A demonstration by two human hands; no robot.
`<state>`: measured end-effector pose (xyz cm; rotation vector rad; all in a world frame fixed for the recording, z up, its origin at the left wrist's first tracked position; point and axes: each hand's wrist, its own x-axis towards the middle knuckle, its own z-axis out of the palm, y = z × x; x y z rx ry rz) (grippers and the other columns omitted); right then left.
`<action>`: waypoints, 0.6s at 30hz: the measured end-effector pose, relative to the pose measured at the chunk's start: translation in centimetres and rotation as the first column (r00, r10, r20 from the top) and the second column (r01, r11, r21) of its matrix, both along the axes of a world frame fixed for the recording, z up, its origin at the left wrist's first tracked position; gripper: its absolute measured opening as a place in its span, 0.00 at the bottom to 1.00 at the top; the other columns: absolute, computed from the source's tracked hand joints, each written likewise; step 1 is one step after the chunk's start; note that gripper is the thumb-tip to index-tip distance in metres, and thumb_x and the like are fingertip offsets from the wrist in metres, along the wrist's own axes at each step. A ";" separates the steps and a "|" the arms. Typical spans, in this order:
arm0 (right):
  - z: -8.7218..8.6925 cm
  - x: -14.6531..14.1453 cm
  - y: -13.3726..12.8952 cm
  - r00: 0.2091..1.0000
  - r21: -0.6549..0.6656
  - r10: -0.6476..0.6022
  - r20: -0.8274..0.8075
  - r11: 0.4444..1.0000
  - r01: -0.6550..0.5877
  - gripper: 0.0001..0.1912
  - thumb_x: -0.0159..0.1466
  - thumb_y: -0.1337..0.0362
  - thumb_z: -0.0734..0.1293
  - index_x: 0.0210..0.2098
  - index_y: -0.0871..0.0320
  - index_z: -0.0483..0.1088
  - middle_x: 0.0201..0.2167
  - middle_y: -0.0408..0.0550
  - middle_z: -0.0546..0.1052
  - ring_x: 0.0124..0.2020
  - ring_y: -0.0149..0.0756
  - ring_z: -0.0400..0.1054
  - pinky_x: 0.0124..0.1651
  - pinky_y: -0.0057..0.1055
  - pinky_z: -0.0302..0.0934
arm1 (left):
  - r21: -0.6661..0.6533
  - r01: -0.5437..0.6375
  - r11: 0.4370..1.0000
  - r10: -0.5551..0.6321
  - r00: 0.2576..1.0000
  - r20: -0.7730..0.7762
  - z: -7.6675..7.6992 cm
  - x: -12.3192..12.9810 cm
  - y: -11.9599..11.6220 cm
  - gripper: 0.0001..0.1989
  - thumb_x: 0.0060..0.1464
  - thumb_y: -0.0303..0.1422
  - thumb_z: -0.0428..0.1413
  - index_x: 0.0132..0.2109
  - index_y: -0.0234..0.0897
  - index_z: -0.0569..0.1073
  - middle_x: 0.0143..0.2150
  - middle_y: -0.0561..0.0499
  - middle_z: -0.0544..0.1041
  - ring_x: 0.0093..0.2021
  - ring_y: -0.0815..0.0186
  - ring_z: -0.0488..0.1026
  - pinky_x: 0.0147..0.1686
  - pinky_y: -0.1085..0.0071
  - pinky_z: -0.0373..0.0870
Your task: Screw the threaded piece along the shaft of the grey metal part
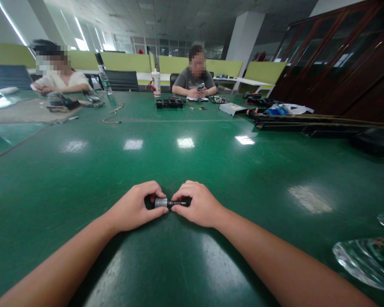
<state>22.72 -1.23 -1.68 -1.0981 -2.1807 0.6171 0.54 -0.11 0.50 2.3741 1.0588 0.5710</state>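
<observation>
Low over the green table, a small silver cylinder with a thin dark ribbed shaft lies sideways between my two hands. My left hand is closed around the cylinder, thumb in front and fingers behind. My right hand pinches the dark shaft between thumb and fingertips, its free end pointing right into the palm. Cylinder and shaft look joined end to end. Whether the piece touches the tabletop, I cannot tell.
Clear plastic packaging lies at the right. Long dark bars, a grey metal piece and a black part are farther back. A white bottle, a water bottle and a cord stand or lie near two seated people.
</observation>
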 end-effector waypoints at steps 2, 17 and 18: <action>0.0 0.0 0.0 1.000 0.001 -0.001 0.002 1.000 0.001 0.04 0.56 0.67 0.74 0.33 0.55 0.78 0.29 0.43 0.78 0.34 0.34 0.68 0.41 0.32 0.59 | 0.000 0.000 1.000 0.000 1.000 0.001 0.0 0.0 0.0 0.08 0.53 0.36 0.60 0.37 0.37 0.72 0.35 0.51 0.75 0.35 0.65 0.72 0.36 0.71 0.67; 0.0 0.2 0.0 0.996 0.016 -0.078 0.046 0.997 0.078 0.04 0.55 0.68 0.74 0.32 0.55 0.77 0.31 0.43 0.79 0.37 0.36 0.68 0.44 0.35 0.58 | 0.025 -0.018 1.000 0.018 1.000 -0.007 0.0 -0.2 0.1 0.09 0.54 0.38 0.60 0.37 0.37 0.72 0.35 0.51 0.75 0.35 0.64 0.72 0.37 0.69 0.68; 0.0 0.2 0.1 0.995 0.018 -0.090 0.044 0.996 0.089 0.04 0.55 0.68 0.74 0.32 0.55 0.77 0.31 0.43 0.79 0.37 0.36 0.68 0.44 0.36 0.58 | 0.032 -0.021 0.999 0.021 1.000 -0.006 -0.1 -0.2 0.1 0.09 0.54 0.38 0.59 0.37 0.37 0.72 0.35 0.50 0.75 0.36 0.64 0.72 0.37 0.69 0.68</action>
